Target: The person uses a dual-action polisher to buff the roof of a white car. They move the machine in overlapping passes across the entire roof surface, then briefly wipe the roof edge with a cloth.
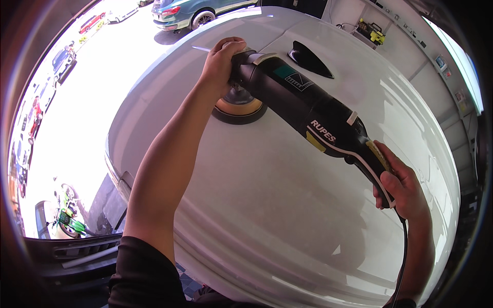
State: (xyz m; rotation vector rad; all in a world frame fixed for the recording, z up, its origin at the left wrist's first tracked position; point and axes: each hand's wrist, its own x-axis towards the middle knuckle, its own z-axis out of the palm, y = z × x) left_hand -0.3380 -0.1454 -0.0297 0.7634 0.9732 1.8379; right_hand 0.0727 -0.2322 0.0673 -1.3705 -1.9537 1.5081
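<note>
Glossy white and gently curved, a car roof (pixel 277 215) spreads from 6 o'clock up toward 12, with soft reflections across it. Nearest, a black fabric sleeve (pixel 146 272) shows at 7 o'clock, its bare forearm angling up toward 12. A thin black power cord (pixel 404 246) drops at 4 o'clock, in front of the right forearm. Just above it, between 3 and 4, the right hand (pixel 403 187) is wrapped around the rear grip of a black, long-bodied power polisher (pixel 303 100), thumb on the near side. This tool slants over the roof from 4 o'clock to 12 — its head toward 12. There the left hand (pixel 221 64) is curled over the head, clasping it. Beneath, a round yellow-and-black polishing pad (pixel 239 120) rests on the white paint; whether it is spinning, I cannot tell.

Beyond, a black fin-shaped antenna (pixel 312 59) stands on the roof at 1 o'clock. Further off, yellow-and-black equipment (pixel 377 36) sits by the pale wall (pixel 405 51) between 1 and 2. Outside, on bright ground, are a green motorcycle (pixel 69 213) at 8 o'clock, a blue car (pixel 192 11) at 11 and — farthest — a small red car (pixel 92 23) at 10.
</note>
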